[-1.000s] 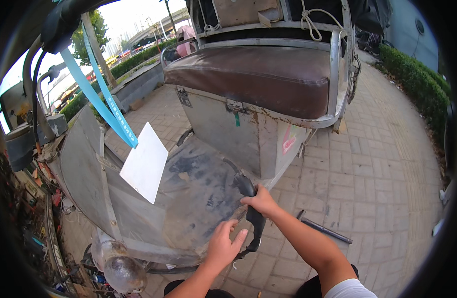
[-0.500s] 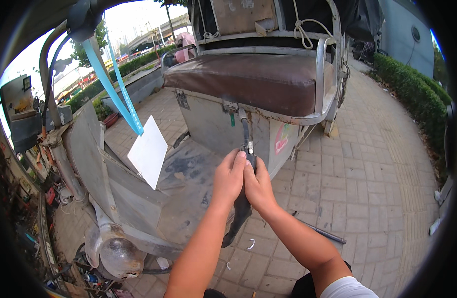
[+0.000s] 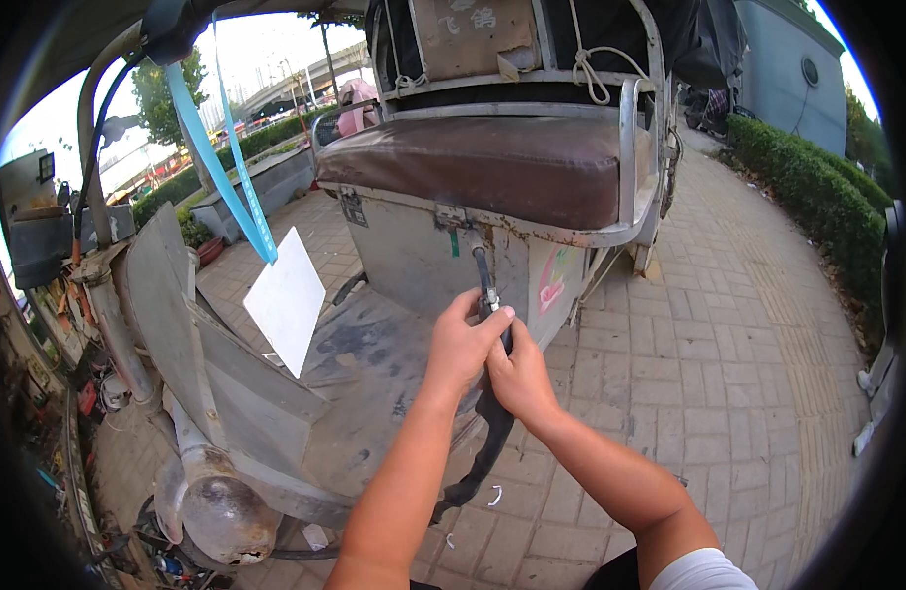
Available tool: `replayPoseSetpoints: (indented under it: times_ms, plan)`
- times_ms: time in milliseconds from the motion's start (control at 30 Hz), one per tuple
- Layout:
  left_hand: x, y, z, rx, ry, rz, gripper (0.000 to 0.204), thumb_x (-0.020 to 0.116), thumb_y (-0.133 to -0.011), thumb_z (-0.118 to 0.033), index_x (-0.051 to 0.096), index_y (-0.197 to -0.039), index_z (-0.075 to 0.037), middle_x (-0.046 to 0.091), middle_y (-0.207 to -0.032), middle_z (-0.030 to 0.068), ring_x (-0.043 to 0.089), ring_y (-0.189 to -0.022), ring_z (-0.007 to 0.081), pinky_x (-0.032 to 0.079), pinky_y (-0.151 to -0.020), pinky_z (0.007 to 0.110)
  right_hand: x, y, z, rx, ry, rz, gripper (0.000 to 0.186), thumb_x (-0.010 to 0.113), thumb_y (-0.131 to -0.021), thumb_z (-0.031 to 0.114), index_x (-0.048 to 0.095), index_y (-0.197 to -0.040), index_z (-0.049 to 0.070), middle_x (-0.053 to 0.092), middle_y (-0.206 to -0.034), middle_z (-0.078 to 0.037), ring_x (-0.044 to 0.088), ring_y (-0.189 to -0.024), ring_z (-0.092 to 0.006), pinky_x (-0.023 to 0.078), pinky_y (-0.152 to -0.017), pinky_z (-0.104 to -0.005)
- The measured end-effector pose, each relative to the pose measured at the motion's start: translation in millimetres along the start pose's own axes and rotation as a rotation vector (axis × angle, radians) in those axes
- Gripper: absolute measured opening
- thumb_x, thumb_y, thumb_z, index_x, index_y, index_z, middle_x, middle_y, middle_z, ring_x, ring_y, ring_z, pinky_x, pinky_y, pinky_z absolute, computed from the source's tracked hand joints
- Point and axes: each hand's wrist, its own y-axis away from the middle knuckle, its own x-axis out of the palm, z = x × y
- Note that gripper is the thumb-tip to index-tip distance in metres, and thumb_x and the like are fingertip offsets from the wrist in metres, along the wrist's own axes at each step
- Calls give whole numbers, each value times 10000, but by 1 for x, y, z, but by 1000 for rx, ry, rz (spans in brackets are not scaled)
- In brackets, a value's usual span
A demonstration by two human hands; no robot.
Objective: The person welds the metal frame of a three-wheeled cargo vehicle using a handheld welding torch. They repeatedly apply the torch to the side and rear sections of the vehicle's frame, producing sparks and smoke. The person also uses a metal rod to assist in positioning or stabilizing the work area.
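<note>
My left hand (image 3: 461,344) and my right hand (image 3: 522,377) meet in the middle, fingers closed round a black rubber tube (image 3: 489,418). The tube hangs crumpled below them, curving down toward the ground. Above the fingers, a silver metal fitting (image 3: 491,298) joins the end of a thin dark hose (image 3: 483,265). That hose rises toward the grey metal box (image 3: 404,241) under a brown padded seat (image 3: 473,167). My left thumb lies across the top of the grip. The fingers hide most of the held part.
A grey footboard (image 3: 360,349) of a worn three-wheeled vehicle lies left of my hands. A white card (image 3: 288,300) dangles from a blue lanyard (image 3: 222,167). A rusty round lamp (image 3: 232,519) sits at lower left. Brick paving (image 3: 689,413) and a hedge (image 3: 807,177) extend on the right.
My left fingers and thumb have shifted on the tube, the thumb now crossing over. The hanging tube has swung right and shows more length. The view has moved slightly.
</note>
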Motion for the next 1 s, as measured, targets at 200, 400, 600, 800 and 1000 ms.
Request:
replayPoseSetpoints:
  times_ms: [200, 400, 600, 800, 1000]
  plan:
    - [-1, -4, -2, 37, -7, 6, 384, 714, -829, -129, 631, -1156, 56, 652, -979, 68, 592, -889, 133, 489, -782, 290, 1, -6, 1, -13, 13, -4, 422, 552, -983, 309, 522, -1226, -34, 641, -736, -131, 638, -563, -205, 510, -535, -353]
    - [-3, -10, 1, 73, -7, 9, 357, 708, -829, -112, 641, -1134, 60, 647, -944, 53, 584, -852, 118, 488, -755, 277, 2, -9, 0, -38, 9, -7, 370, 542, -990, 272, 521, -1202, -31, 622, -737, -97, 613, -556, -159, 482, -508, -316]
    - [-7, -11, 3, 63, 12, 25, 318, 694, -850, -93, 641, -1126, 56, 642, -942, 37, 573, -844, 102, 480, -745, 265, 6, -10, 1, -53, 6, -18, 342, 545, -988, 258, 530, -1180, -25, 613, -732, -76, 601, -552, -141, 470, -499, -302]
    - [-12, -11, 0, 45, 38, 61, 288, 686, -865, -95, 647, -1116, 41, 632, -934, 17, 557, -837, 85, 467, -749, 252, 13, -13, -5, -95, 29, -49, 367, 560, -982, 258, 520, -1208, -28, 620, -761, -87, 606, -563, -148, 476, -506, -306]
    - [-17, -14, 3, 57, 72, 109, 271, 677, -875, -88, 645, -1114, 36, 639, -958, 15, 561, -862, 82, 467, -770, 247, 19, -25, -33, -221, 188, -133, 420, 570, -979, 257, 492, -1269, -38, 619, -773, -89, 605, -572, -149, 484, -512, -304]
